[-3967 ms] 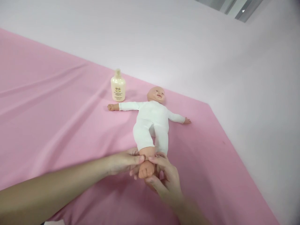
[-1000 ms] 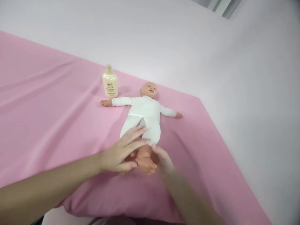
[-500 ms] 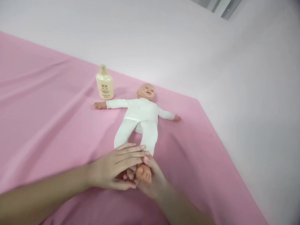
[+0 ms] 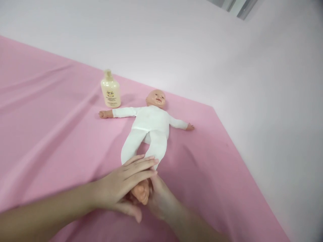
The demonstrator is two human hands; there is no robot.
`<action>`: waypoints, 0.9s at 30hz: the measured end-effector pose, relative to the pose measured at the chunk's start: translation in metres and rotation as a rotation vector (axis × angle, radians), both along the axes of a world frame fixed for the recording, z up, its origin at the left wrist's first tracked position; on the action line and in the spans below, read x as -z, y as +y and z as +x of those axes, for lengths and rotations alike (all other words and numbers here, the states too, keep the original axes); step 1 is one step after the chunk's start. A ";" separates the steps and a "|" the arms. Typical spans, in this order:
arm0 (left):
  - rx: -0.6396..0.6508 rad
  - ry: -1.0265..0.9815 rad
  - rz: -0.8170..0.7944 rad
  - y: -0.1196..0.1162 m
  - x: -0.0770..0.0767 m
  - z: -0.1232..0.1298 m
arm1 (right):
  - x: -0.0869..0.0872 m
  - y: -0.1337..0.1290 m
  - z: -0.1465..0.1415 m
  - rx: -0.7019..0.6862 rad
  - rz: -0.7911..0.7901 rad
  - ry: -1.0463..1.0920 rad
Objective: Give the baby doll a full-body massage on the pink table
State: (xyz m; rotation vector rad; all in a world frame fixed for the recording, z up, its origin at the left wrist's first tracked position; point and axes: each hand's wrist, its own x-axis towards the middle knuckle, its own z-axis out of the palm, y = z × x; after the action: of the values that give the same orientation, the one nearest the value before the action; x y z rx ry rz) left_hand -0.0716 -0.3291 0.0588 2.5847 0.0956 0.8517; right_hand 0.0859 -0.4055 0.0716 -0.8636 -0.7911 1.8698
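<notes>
A baby doll with a white cloth body lies on its back, arms spread and legs toward me. My left hand rests across its lower legs with fingers stretched out and thumb apart. From the right, my right hand is closed around the doll's feet, its fingers mostly hidden beneath and behind them. One bare doll foot shows between my hands; the other is covered.
A cream lotion bottle with a pump top stands upright beside the doll's outstretched arm on the left. Pink cloth with folds lies under everything. Beyond its edge is a pale surface, with grey metallic bars at the top.
The doll's visible foot and lower legs have shifted left and slightly toward me with my right hand. My left thumb has moved down, away from its fingers.
</notes>
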 end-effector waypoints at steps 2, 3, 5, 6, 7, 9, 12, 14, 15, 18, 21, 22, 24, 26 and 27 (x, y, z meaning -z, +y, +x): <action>-0.046 -0.007 -0.020 -0.002 -0.002 -0.001 | -0.005 -0.001 0.001 -0.010 -0.009 0.099; -0.057 -0.011 -0.024 -0.003 -0.003 -0.002 | -0.006 -0.001 0.001 -0.033 0.012 0.152; -0.064 -0.021 -0.021 -0.004 -0.005 -0.002 | -0.007 0.000 0.003 -0.092 0.098 0.217; -0.069 -0.024 -0.018 -0.005 -0.006 -0.002 | -0.008 0.001 0.004 -0.117 0.138 0.214; -0.074 -0.025 -0.011 -0.005 -0.006 -0.002 | -0.009 0.001 0.004 -0.124 0.161 0.194; -0.081 -0.027 0.011 -0.006 -0.007 -0.001 | -0.011 0.003 0.005 -0.093 0.161 0.135; -0.083 -0.028 0.045 -0.005 -0.006 -0.001 | -0.013 0.004 0.005 -0.092 0.150 0.062; -0.073 -0.031 0.061 -0.003 -0.005 -0.002 | -0.011 0.004 0.005 -0.124 0.170 0.028; -0.066 -0.029 0.066 -0.002 -0.005 -0.002 | -0.009 0.004 0.005 -0.132 0.184 0.015; -0.050 -0.009 0.061 0.000 -0.006 -0.003 | -0.004 0.004 0.006 -0.111 0.231 0.006; -0.049 0.005 0.037 0.000 -0.008 -0.004 | -0.004 0.001 0.005 -0.060 0.231 0.005; -0.050 0.003 0.030 0.000 -0.008 -0.004 | -0.004 0.000 0.005 -0.044 0.218 0.006; -0.054 -0.008 0.015 0.000 -0.007 -0.003 | -0.004 -0.002 0.003 -0.013 0.181 0.019; -0.057 -0.020 -0.007 0.000 -0.005 -0.003 | -0.004 -0.004 0.002 -0.015 0.139 0.056; -0.057 -0.028 -0.022 -0.001 -0.004 -0.003 | -0.004 -0.004 0.001 -0.027 0.113 0.073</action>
State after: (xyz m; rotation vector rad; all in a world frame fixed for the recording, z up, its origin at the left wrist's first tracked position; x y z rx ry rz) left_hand -0.0743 -0.3296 0.0627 2.5597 0.1706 0.9027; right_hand 0.0871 -0.4097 0.0755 -0.7138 -0.8583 1.8504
